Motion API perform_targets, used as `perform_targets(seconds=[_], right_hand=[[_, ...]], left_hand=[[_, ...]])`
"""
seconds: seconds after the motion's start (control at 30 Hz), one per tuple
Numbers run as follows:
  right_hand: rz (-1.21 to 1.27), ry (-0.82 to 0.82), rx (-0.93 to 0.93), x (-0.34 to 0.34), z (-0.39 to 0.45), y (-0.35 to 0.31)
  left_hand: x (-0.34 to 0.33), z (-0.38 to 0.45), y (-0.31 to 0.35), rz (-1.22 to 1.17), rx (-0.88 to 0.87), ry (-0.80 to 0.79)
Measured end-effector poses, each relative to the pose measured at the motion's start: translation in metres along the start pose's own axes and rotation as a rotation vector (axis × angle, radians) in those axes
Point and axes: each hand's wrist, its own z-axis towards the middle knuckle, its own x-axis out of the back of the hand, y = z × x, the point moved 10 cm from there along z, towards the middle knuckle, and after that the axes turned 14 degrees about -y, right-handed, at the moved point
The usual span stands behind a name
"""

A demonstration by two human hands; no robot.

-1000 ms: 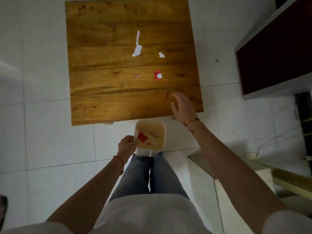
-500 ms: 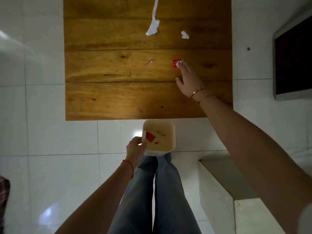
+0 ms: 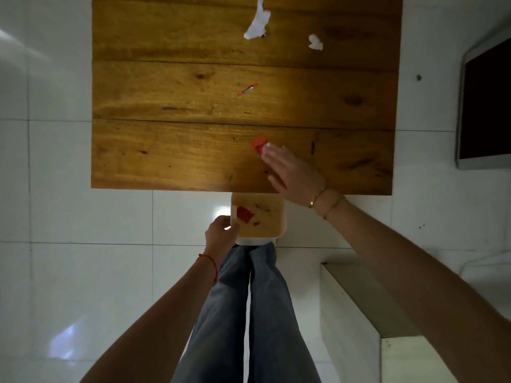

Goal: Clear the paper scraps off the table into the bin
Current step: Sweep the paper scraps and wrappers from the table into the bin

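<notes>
The right hand point(image 3: 293, 172) lies flat w/ fingers stretched out on the wooden table point(image 3: 166, 150), near its front edge. Its fingertips point(image 3: 267, 146) touch a red scrap point(image 3: 258, 142) — pressing on it, not wrapped around it, so the hand is spread, grasping nothing. A thin gold bracelet point(image 3: 318, 197) sits at that wrist.

The left hand point(image 3: 222, 233) is below the table edge, fingers curled on the left rim of a small beige bin point(image 3: 279, 217), gripping it. The bin sits just in front of the table's front edge, above the person's jeans point(image 3: 249, 313), and holds a red piece point(image 3: 244, 214) plus a couple of smaller bits. A red string point(image 3: 208, 259) circles the left wrist.

Other scraps on the table, all well apart from the hand:
- thin red sliver point(image 3: 248, 89), mid-table
- long white torn strip point(image 3: 258, 22), far side, running off the top of frame
- small white crumpled bit point(image 3: 315, 42), to the right of the strip

Floor is white tile point(image 3: 69, 189). A dark-fronted cabinet w/ pale frame point(image 3: 486, 111) stands at right; a pale low ledge point(image 3: 354, 313) — cannot tell what it is — sits bottom right.
</notes>
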Motion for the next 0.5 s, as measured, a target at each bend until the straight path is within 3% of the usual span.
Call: perform_targets(seconds=[0.13, 0.2, 0.37, 0.5], right_hand=[[-0.081, -0.127, 0.216, -0.047, -0.028, -0.056], [-0.006, -0.094, 0.232, -0.041, -0.032, -0.063], [0.094, 0.135, -0.035, 0.043, 0.018, -0.009], [0.122, 0.125, -0.18, 0.084, 0.075, 0.033]], left_hand=[[0.004, -0.002, 0.003, -0.016, -0.003, 0.016], [0.005, -0.002, 0.003, -0.023, -0.006, 0.011], [0.008, 0.0, 0.004, -0.029, -0.028, 0.006], [0.011, 0.004, 0.002, -0.036, -0.04, 0.019]])
